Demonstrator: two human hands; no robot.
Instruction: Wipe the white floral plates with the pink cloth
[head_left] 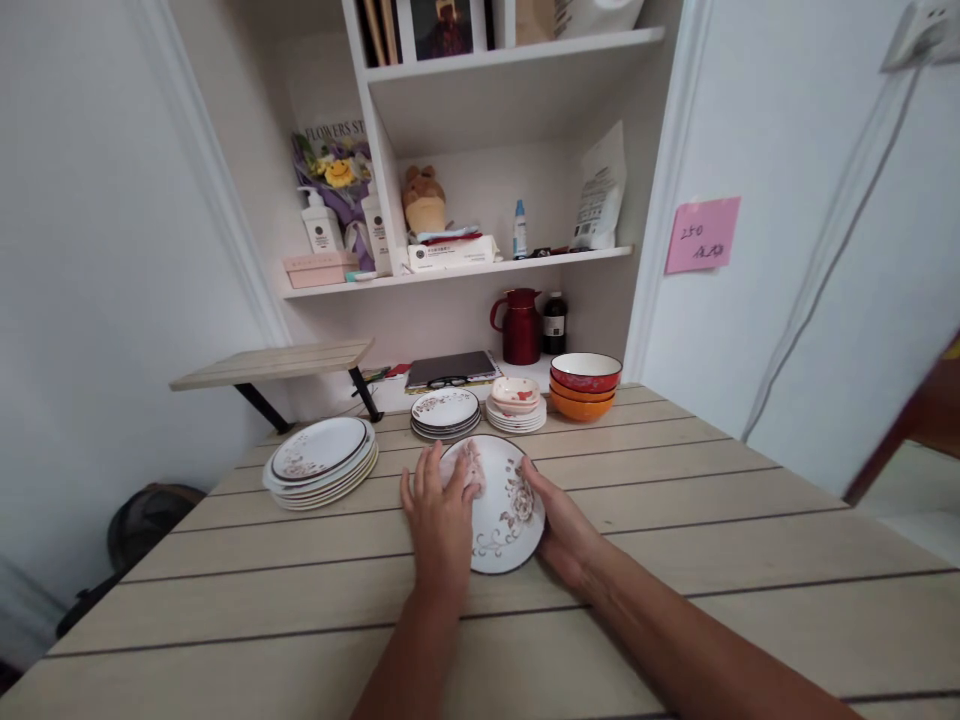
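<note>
A white plate (pixel 499 530) with a brown floral print and dark rim is tilted up above the table in front of me. My right hand (pixel 562 525) grips its right edge, thumb on the face and the other fingers behind. Against the plate's upper left, my left hand (pixel 442 510) presses a crumpled pinkish cloth (pixel 472 468) under its fingers. Just behind the plate stands a short stack of similar floral plates (pixel 445 408).
A larger plate stack (pixel 319 450) sits at left, by a small wooden riser (pixel 277 362). Small dishes (pixel 516 395) rest on saucers (pixel 517 420) beside stacked red and orange bowls (pixel 585 385). Behind are a closed laptop (pixel 457 368), a red jug (pixel 520 330) and a dark bottle (pixel 555 322).
</note>
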